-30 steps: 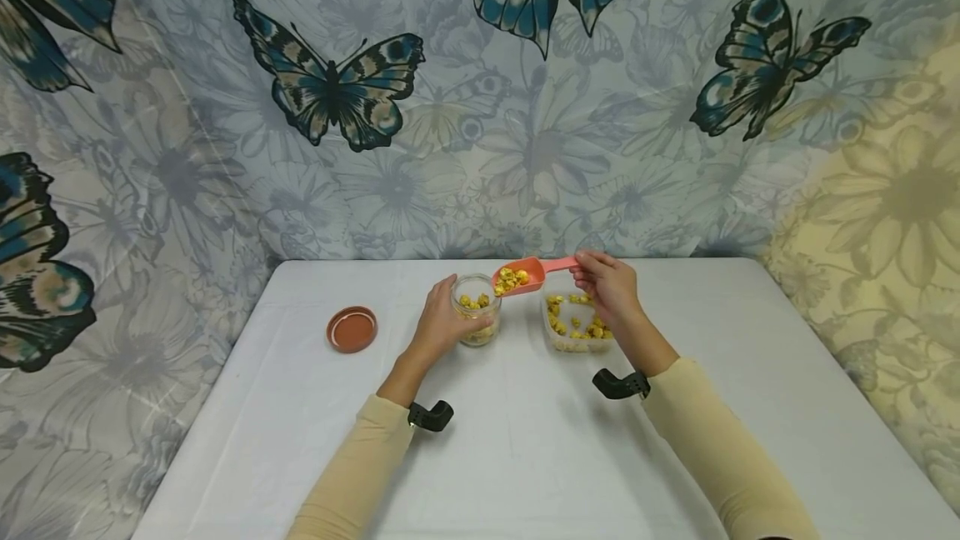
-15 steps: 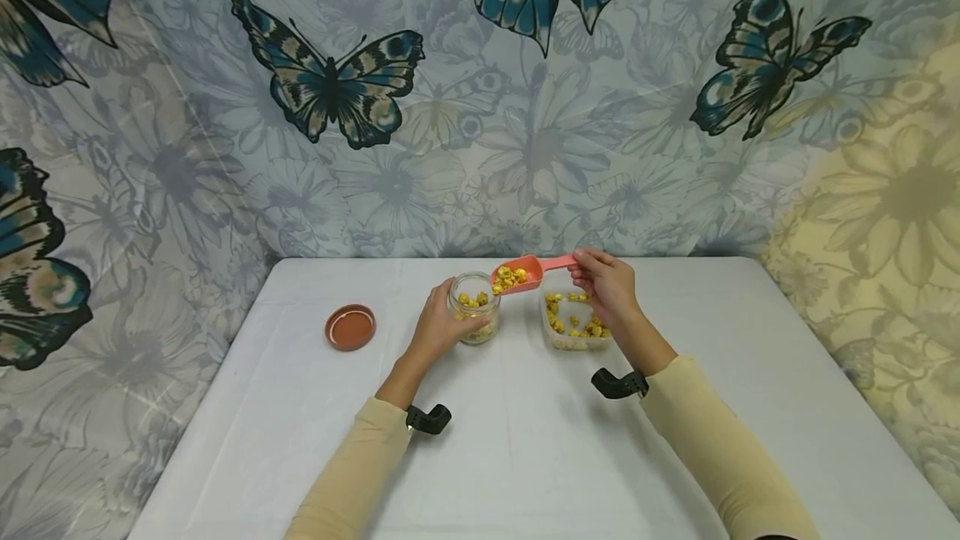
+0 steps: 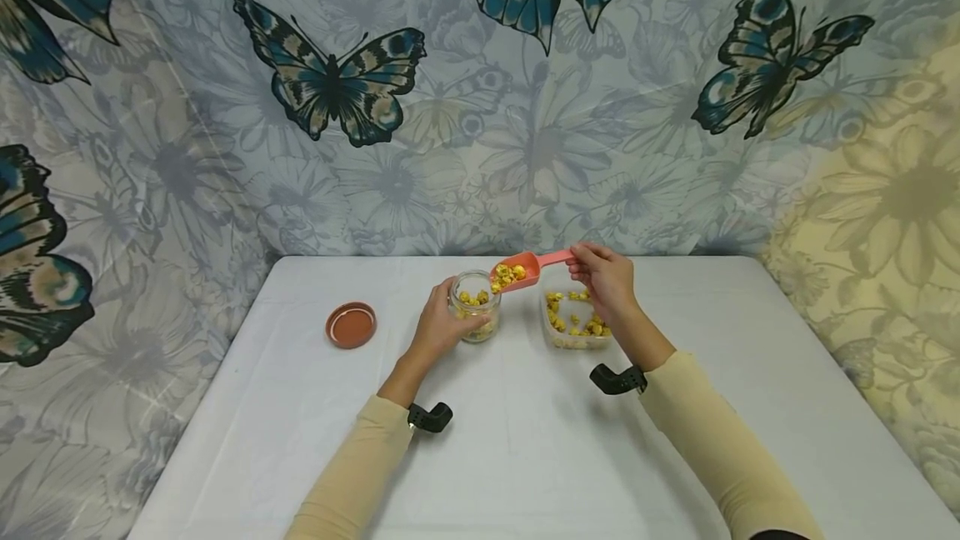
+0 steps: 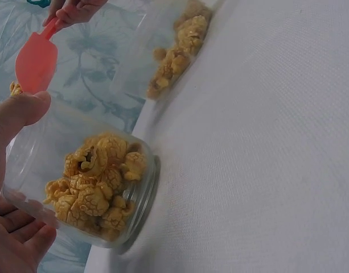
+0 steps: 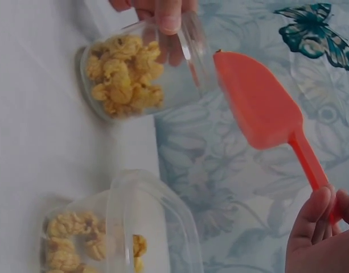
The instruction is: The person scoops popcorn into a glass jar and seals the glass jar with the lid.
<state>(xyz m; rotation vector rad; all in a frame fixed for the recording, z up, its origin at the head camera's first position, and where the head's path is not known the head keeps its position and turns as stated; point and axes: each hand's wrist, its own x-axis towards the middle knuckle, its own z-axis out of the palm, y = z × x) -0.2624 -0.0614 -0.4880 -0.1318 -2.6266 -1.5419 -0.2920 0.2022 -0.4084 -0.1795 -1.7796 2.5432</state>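
My left hand (image 3: 444, 325) grips a clear glass jar (image 4: 137, 190) that stands upright on the table, thumb on the near side and fingers behind. Caramel popcorn (image 4: 94, 187) fills the lower part of the jar. My right hand (image 3: 604, 277) pinches the handle of a coral scoop (image 5: 262, 102) loaded with popcorn. The scoop's front lip is right at the jar's rim, tilted slightly down toward the opening. Below my right hand sits a clear plastic tub (image 3: 577, 342) with more popcorn along its sides, partly hidden by the hand.
A brown round lid (image 3: 351, 325) lies on the table left of the jar. The white-covered table (image 3: 495, 457) ends at a butterfly-patterned backdrop (image 3: 540, 165). Black wrist devices (image 3: 431, 417) are strapped at both sleeves.
Almost nothing has changed. The scoop's handle end has risen very slightly, while the jar, the tub and the lid stay where they were.
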